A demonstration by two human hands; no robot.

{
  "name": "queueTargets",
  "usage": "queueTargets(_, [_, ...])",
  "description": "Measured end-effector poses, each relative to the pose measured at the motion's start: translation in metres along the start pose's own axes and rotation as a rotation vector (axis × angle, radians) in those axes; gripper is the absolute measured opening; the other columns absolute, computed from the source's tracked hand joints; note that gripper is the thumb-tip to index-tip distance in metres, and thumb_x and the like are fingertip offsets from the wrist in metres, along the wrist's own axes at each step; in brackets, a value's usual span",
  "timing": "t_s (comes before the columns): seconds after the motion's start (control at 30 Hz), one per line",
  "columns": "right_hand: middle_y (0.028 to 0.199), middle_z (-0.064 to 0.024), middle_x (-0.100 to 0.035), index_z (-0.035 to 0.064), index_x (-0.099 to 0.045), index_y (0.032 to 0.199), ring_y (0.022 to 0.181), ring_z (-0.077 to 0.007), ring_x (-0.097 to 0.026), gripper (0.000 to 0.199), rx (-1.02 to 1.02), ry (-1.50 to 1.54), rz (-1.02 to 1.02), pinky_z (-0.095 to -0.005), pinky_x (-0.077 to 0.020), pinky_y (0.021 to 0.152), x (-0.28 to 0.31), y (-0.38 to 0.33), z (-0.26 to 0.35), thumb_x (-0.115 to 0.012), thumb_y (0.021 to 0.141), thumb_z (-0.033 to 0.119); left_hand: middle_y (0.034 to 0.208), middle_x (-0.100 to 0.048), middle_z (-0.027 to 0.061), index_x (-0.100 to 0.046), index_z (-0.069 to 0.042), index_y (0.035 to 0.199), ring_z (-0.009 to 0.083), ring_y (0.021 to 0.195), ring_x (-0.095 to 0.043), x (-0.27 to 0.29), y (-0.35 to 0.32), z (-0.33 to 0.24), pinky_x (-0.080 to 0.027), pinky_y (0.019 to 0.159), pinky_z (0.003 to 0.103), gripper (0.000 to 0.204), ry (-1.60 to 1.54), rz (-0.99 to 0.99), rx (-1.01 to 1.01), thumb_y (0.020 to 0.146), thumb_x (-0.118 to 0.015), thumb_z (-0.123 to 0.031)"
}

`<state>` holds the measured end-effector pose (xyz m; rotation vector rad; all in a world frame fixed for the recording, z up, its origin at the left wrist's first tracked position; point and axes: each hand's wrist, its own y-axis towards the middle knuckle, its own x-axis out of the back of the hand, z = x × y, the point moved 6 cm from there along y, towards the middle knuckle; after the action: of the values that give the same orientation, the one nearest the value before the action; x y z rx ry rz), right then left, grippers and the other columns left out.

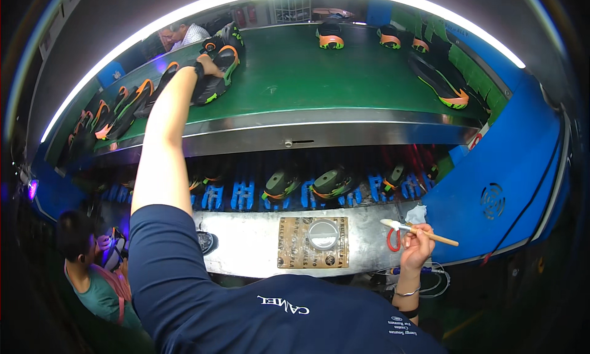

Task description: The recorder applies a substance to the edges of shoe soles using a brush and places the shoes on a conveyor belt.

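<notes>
Up at eleven o'clock on the green conveyor belt (319, 77), the left hand (206, 68) is stretched out at arm's length and closed over a black shoe (216, 83) with green and orange trim, its fingers wrapped on the upper. Just behind it at twelve o'clock sits a second black shoe (228, 35), touching or nearly so. Off toward nine o'clock a row of black and orange shoes (120, 111) lies tilted along the belt's near edge, and three more stand well apart at one o'clock (330, 37). Down at four o'clock, the right hand (416, 246) is curled around a wooden-handled brush (418, 231), bristles pointing to nine o'clock, just above the grey metal worktable (246, 246). A round tin lid (322, 235) rests on a brown printed card at six o'clock. Below the belt, shoes sit on blue racks (279, 185). Another person (92, 274) sits at eight o'clock.
</notes>
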<state>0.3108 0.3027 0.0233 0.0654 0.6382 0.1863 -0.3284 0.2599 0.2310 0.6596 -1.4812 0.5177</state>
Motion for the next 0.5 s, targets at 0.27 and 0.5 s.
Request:
queueTargets(0.27, [0.065,-0.0061,-0.048,0.0033,-0.046,0.08,0.044,-0.0098,-0.038,0.007,-0.012,-0.031,-0.117,-0.0218,-0.0298,0.041,-0.001,-0.033,-0.013,-0.046,0.076,0.009,0.051,-0.038,-0.0008,-0.053,-0.006,0.061,0.0134,0.047,-0.036,-0.029,-0.015,-0.07,-0.027,0.044,0.031,0.039,-0.244,0.468,-0.15,0.061,-0.07,-0.04])
queueTargets(0.5, [0.062,-0.0046,-0.047,0.0015,-0.048,0.083,0.045,-0.0078,-0.039,0.008,0.027,-0.141,-0.017,-0.0195,-0.0284,0.04,-0.012,-0.032,-0.027,-0.05,0.077,0.007,0.104,-0.051,0.0115,-0.037,0.006,0.114,0.0195,0.094,-0.05,0.04,-0.108,-0.11,-0.039,0.082,0.029,0.062,-0.668,0.306,-0.424,0.067,-0.066,-0.023])
